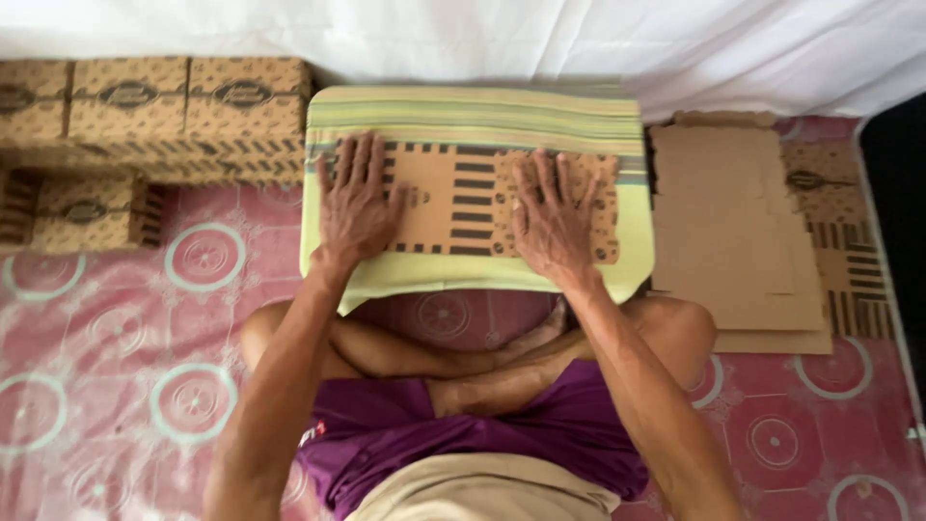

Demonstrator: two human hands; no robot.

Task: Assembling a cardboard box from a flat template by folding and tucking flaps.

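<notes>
A flat brown cardboard box blank (pixel 465 198) with black printed bars lies on a pale green striped cushion (pixel 482 116) in front of me. My left hand (pixel 355 205) rests palm down on the blank's left part, fingers spread. Over on the blank's right part, my right hand (pixel 552 220) presses flat in the same way. Neither hand grips anything. I sit cross-legged behind the cushion.
Several folded-up brown boxes (pixel 154 116) are stacked at the left on the pink patterned mat (pixel 125 347). A pile of flat cardboard blanks (pixel 738 227) lies to the right of the cushion. White cloth (pixel 540 39) hangs along the back.
</notes>
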